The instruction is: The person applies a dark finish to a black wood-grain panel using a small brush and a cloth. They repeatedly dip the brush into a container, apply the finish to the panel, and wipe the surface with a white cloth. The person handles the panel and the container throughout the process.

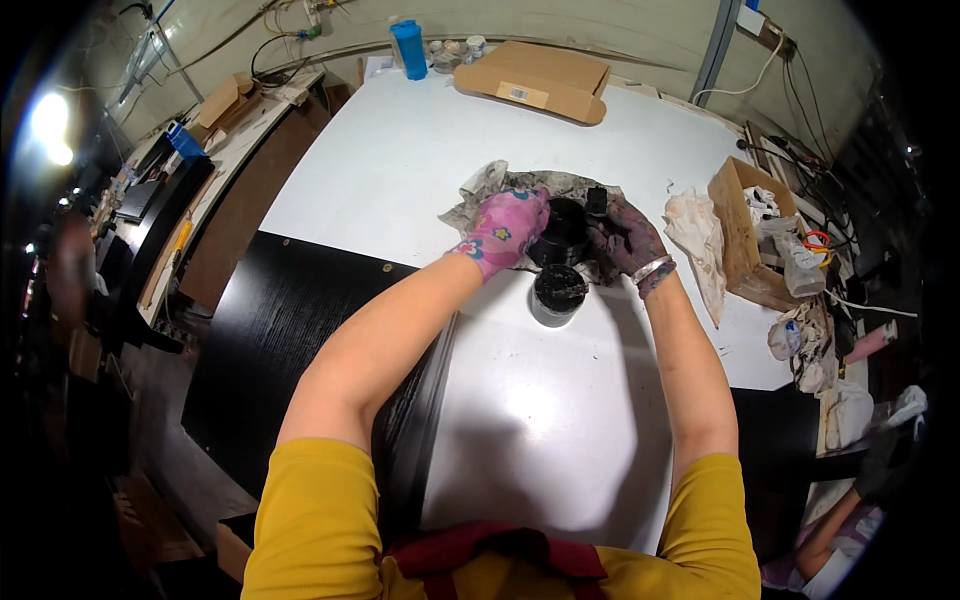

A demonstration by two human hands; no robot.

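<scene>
My left hand point(508, 230), in a pink flowered glove, is closed at the left rim of a round black tub point(566, 244). My right hand point(630, 240) wears a similar glove stained black. Its fingers are bent at the tub's right side, around a small black block point(597, 201) that looks like a sponge. Dark shading inside the tub hides its contents. Just nearer to me stands a smaller cup point(556, 308) with black stuff on top. Under the tub a smeared grey cloth point(484, 190) lies crumpled on the white tabletop point(540, 400).
A flat cardboard box point(540, 75) and a blue bottle point(408, 48) stand at the far edge. To the right are a stained rag point(697, 245) and an open carton point(738, 240) of scraps. A black panel point(290, 340) lies left. Another person's arm point(828, 530) shows lower right.
</scene>
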